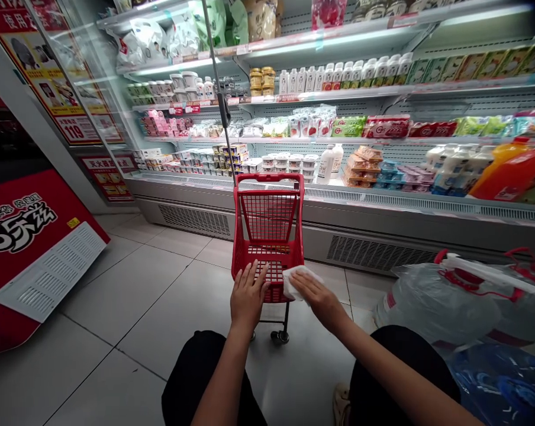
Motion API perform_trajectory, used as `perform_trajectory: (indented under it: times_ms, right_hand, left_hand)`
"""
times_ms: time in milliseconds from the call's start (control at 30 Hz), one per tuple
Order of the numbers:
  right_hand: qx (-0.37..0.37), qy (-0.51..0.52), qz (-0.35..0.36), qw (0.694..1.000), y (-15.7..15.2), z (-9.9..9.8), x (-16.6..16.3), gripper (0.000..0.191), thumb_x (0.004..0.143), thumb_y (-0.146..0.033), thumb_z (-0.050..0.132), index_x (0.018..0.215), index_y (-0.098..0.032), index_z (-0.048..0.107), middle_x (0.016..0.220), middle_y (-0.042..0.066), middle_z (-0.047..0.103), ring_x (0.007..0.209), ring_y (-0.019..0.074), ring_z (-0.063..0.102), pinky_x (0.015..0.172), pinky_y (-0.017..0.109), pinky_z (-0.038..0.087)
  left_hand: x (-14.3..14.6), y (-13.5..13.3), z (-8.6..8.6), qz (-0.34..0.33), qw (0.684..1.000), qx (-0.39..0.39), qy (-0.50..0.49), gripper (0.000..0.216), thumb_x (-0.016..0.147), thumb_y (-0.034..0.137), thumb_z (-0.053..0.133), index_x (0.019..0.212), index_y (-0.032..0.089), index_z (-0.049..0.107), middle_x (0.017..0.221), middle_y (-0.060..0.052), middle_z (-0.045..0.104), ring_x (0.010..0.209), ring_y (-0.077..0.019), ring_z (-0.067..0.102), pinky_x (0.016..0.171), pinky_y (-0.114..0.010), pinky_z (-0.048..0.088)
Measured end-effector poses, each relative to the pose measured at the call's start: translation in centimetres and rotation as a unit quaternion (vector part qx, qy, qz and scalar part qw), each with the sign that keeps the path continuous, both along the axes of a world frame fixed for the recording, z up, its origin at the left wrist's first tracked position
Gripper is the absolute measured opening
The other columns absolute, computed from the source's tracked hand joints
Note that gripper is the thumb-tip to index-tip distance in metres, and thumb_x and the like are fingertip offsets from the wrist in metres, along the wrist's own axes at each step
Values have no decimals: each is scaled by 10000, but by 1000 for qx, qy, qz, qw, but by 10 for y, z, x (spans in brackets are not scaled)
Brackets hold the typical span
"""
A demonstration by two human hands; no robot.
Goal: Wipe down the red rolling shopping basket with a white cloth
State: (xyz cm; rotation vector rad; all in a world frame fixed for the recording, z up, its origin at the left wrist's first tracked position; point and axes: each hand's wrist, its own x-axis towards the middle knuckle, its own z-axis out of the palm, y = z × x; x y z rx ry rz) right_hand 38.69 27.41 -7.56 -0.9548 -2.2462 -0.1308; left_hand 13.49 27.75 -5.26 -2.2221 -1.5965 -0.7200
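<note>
A small red shopping basket on wheels (268, 228) stands on the tiled floor in front of me, empty, with its thin metal handle (218, 89) rising up. My left hand (248, 296) rests on the basket's near rim, fingers spread and flat. My right hand (314, 291) presses a white cloth (294, 279) against the basket's near right corner, fingers laid over the cloth. My knees in black trousers show at the bottom.
An open chiller (338, 195) with shelves of dairy and drinks runs behind the basket. Large water jugs with red handles (454, 296) stand at my right. A red cabinet (28, 248) stands at the left. Grey floor tiles lie between.
</note>
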Motion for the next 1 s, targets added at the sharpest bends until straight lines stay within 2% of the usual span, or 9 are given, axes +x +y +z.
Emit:
perform_trajectory:
  times_ms: [100,200,333,433,567,667,733,833,1000]
  right_hand:
    - [7,-13,3,1000,-11,-1,-11,747,982,9,383,1645,-292,213,1595,61,475,1461,234,465,1223,493,429]
    - [15,-17,-1,1000,-6,2,0,746,968,21,378,1634,-296,262,1582,47,493,1453,224,478,1215,482,442]
    - [11,14,-45,999,9,-1,32,739,940,25,392,1604,-296,358,1559,42,525,1462,234,465,1204,511,450]
    - [7,58,-101,993,14,-8,36,786,896,50,362,1601,-298,369,1561,45,523,1465,237,460,1214,536,426]
    - [-4,74,-97,993,6,-16,-3,849,852,66,339,1627,-279,302,1573,61,507,1472,225,448,1228,519,403]
    - [-6,59,-54,997,-3,-15,-39,842,874,46,365,1643,-270,240,1585,69,489,1483,227,431,1205,499,439]
    - [-1,51,-34,998,-6,-13,-48,834,892,38,374,1648,-274,212,1584,68,491,1484,228,428,1200,495,448]
    - [6,40,-20,999,-6,-11,-27,820,914,38,371,1645,-300,220,1582,55,497,1481,220,433,1194,483,458]
    - [-2,55,-80,995,10,-15,49,797,916,40,336,1621,-330,301,1584,43,497,1479,219,437,1204,521,437]
  left_hand:
    - [11,-3,-1,6,1000,1,-8,493,1063,391,433,1552,329,454,1591,-44,490,1424,-263,521,1187,-488,430]
    - [9,-3,-1,-8,1000,-2,-9,523,1064,383,426,1582,309,403,1613,-42,456,1419,-259,527,1175,-464,447]
    - [-2,-2,-2,-3,1000,12,-17,591,1065,368,410,1635,299,268,1666,-38,357,1508,-255,410,1245,-498,357]
    - [3,-3,-3,-9,1000,13,-14,615,1062,345,414,1645,309,222,1672,-37,347,1524,-248,382,1266,-521,311]
    - [27,-8,-6,-16,1000,9,-10,681,1022,325,490,1648,262,231,1694,-55,298,1565,-272,290,1269,-510,307]
    - [38,-12,-8,-26,1000,3,-7,844,938,205,540,1667,202,115,1710,-74,250,1583,-274,237,1282,-492,284]
    - [37,-14,-9,-37,999,5,-1,918,896,145,527,1668,177,31,1706,-85,260,1574,-262,266,1287,-478,274]
    - [31,-13,-8,-46,999,17,12,862,945,128,442,1665,199,-27,1683,-69,319,1539,-227,351,1288,-456,261]
    - [29,-13,-5,-62,998,16,25,792,989,126,380,1666,235,-17,1672,-31,342,1530,-203,364,1282,-433,253]
